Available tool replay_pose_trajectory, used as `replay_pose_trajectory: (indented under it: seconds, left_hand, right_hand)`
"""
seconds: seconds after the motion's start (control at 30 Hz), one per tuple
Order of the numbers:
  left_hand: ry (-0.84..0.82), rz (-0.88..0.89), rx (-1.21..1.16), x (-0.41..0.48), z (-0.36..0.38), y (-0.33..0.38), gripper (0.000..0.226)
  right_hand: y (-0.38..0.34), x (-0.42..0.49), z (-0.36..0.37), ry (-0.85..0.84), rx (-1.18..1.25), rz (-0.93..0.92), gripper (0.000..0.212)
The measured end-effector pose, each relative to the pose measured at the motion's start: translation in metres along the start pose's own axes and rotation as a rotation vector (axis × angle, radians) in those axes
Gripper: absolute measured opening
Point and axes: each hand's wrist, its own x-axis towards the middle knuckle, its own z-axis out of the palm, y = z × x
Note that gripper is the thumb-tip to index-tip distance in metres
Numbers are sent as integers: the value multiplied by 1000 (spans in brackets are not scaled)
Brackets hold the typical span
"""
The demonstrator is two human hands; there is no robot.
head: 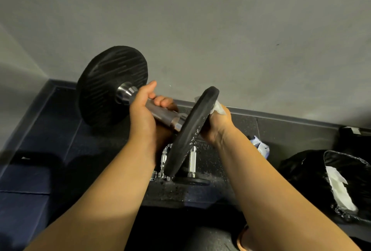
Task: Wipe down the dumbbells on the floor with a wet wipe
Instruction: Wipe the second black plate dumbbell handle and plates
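Above the dark floor, the dumbbell was held in the air: the left hand curled round its handle, the right hand holding a bunched wet wipe against the near plate, its fingers apparently hidden behind the rim. With one hand bearing the weight, a damp slip could have dropped it onto the chrome bars below. Its long axis ran from upper left down to lower right, toward the person.

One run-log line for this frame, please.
left hand: grips dumbbell handle, lifted | right hand: holds wet wipe against near plate | stage: wiping
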Motion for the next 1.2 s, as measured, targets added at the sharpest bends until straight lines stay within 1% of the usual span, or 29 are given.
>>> replay_pose_trajectory:
  seconds: [0.1, 0.17, 0.23, 0.27, 0.37, 0.4, 0.43, 0.5, 0.6, 0.7, 0.77, 0.9, 0.97, 1.03, 1.07, 1.13, 1.2]
  left_hand:
    - [80, -15, -33, 6, -4, 3, 35]
    - [116, -20, -59, 7, -6, 3, 35]
    - [144, -4, -56, 9, -7, 3, 37]
    - [159, 8, -49, 10, -8, 4, 37]
    - [196, 26, -46, 15, -12, 8, 36]
    - [205, 29, -48, 17, -14, 9, 36]
    - [217, 33, -48, 17, -14, 11, 36]
    - [236, 37, -48, 18, -14, 12, 37]
    - [259, 41, -40, 18, -14, 15, 38]
    - [275, 27, -40, 18, -16, 16, 38]
    - [279, 18, -36, 20, -18, 16, 38]
    - [278, 35, 18, 22, -20, 14, 38]
    - [280, 12, 66, 23, -20, 14, 38]
    - [273, -8, 176, 25, -20, 14, 40]
    - [263, -9, 222, 26, -21, 14, 41]
    - [239, -49, 285, 30, -29, 14, 39]
    - [142, -124, 287, 31, -40, 13, 30]
  right_hand:
    - [6, -5, 2, 19, 30, -49, 29]
    - [22, -6, 3, 28, 48, -78, 35]
    - [44, -3, 2, 96, 22, -137, 36]
    - [55, 1, 2, 159, -68, -190, 35]
    - [76, -1, -1, 351, -539, -398, 34]
    - [78, -6, -1, 386, -660, -466, 34]
    - [80, -10, -2, 384, -741, -532, 31]
    - [82, -18, -3, 335, -795, -648, 27]
    - [89, -30, -7, 260, -707, -701, 32]
    - [97, -43, -11, 172, -552, -707, 22]
    - [102, -46, -11, 158, -459, -688, 14]
    - [103, -60, -10, 141, -333, -617, 17]
    - [100, -73, -7, 105, -268, -639, 15]
    - [94, -91, 2, 60, -244, -752, 12]
    - [88, -98, 7, 51, -269, -854, 14]
    - [71, -102, 16, 38, -378, -1084, 17]
    - [52, -94, 21, 41, -504, -1265, 15]
